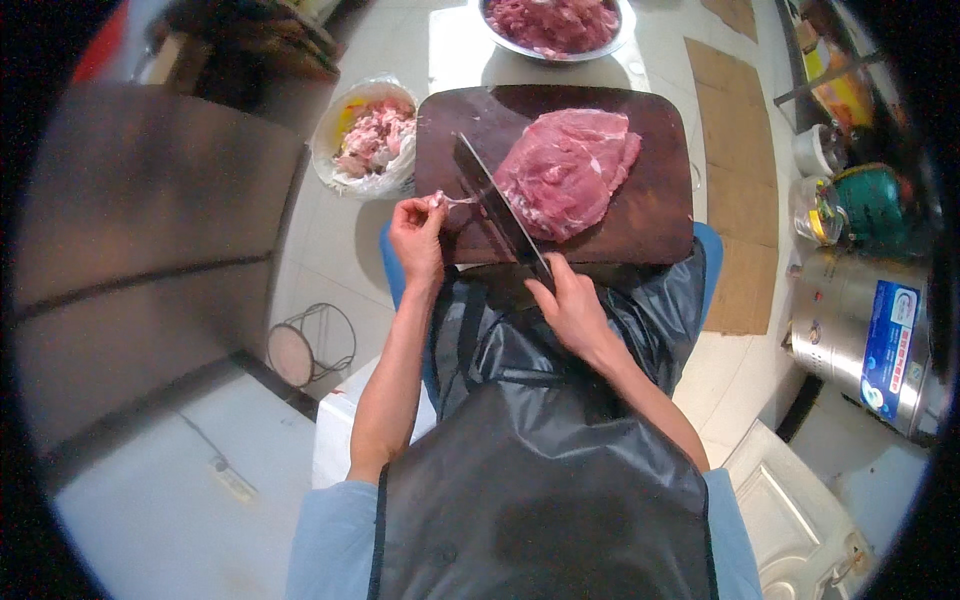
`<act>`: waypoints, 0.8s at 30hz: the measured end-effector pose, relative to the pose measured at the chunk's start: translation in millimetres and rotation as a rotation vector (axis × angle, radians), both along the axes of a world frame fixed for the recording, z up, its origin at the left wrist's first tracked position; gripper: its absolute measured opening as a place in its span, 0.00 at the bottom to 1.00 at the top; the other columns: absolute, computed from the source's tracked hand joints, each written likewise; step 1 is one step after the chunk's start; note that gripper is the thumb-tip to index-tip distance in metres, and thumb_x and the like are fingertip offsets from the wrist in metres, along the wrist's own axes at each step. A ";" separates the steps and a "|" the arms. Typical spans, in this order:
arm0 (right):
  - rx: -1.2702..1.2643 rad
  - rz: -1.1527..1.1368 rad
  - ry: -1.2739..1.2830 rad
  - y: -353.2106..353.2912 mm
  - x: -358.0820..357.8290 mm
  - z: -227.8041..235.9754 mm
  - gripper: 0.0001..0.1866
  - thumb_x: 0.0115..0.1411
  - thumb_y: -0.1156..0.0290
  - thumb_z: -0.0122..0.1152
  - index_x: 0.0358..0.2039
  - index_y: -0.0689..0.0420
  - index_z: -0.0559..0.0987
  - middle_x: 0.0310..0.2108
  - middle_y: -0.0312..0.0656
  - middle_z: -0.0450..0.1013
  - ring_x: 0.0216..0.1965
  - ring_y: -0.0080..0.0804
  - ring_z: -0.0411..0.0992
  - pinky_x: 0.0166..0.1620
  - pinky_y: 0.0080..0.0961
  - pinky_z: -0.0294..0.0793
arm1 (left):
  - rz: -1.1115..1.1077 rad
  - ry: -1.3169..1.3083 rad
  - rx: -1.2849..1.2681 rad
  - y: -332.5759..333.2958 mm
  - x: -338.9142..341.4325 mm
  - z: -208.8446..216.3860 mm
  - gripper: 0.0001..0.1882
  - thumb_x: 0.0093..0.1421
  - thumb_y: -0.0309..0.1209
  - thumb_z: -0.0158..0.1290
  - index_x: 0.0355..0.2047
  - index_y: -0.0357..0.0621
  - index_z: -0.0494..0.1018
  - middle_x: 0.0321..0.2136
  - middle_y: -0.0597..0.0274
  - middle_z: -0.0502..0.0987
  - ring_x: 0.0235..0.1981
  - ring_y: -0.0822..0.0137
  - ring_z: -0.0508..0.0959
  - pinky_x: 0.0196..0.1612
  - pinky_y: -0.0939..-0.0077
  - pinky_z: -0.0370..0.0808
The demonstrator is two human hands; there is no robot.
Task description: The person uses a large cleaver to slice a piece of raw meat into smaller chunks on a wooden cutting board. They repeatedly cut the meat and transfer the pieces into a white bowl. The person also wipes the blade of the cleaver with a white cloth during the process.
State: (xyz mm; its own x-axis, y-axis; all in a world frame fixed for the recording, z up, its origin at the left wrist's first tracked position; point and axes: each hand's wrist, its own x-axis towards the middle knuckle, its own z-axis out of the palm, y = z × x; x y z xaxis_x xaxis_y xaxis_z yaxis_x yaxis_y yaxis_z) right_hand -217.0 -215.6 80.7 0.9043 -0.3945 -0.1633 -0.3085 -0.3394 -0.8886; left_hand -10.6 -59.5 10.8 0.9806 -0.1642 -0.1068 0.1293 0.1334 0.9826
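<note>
A large piece of raw meat (572, 172) lies on a dark brown cutting board (660, 200) in front of me. My right hand (572, 303) is closed round the handle of a cleaver (495, 205), whose blade slants up and left over the board, along the meat's left side. At the board's left edge, my left hand (416, 235) pinches a thin whitish strip of meat trimming (455, 199). The strip stretches toward the blade; where it ends is hard to make out.
Beyond the board stands a metal bowl (622, 30) of cut meat. A bag-lined tub (325, 150) holding pale trimmings is left of the board. Flattened cardboard (740, 210) lies on the floor at right, beside a shiny metal cylinder (845, 330). A small round stool (291, 355) is at left.
</note>
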 end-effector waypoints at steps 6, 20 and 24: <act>0.033 0.084 0.279 -10.8 -69.2 39.7 0.17 0.67 0.69 0.65 0.52 0.61 0.74 0.33 0.60 0.79 0.35 0.60 0.79 0.38 0.43 0.76 | 0.074 0.091 -0.305 14.8 7.1 -19.5 0.11 0.64 0.16 0.60 0.40 0.42 0.70 0.42 0.57 0.81 0.42 0.67 0.81 0.48 0.75 0.78; 0.178 -0.275 0.170 -28.0 -70.4 72.0 0.15 0.68 0.72 0.65 0.53 0.64 0.76 0.31 0.39 0.78 0.31 0.25 0.73 0.37 0.27 0.74 | -0.034 0.610 -0.914 67.2 34.0 16.4 0.12 0.66 0.23 0.47 0.47 0.32 0.75 0.49 0.45 0.79 0.59 0.44 0.77 0.66 0.50 0.74; 0.190 -0.319 0.105 -43.3 -77.9 74.8 0.10 0.71 0.74 0.61 0.49 0.60 0.74 0.23 0.32 0.70 0.19 0.18 0.65 0.22 0.20 0.64 | -0.049 0.293 -0.898 126.8 142.3 82.8 0.07 0.68 0.28 0.54 0.37 0.37 0.78 0.43 0.50 0.82 0.51 0.52 0.79 0.61 0.56 0.76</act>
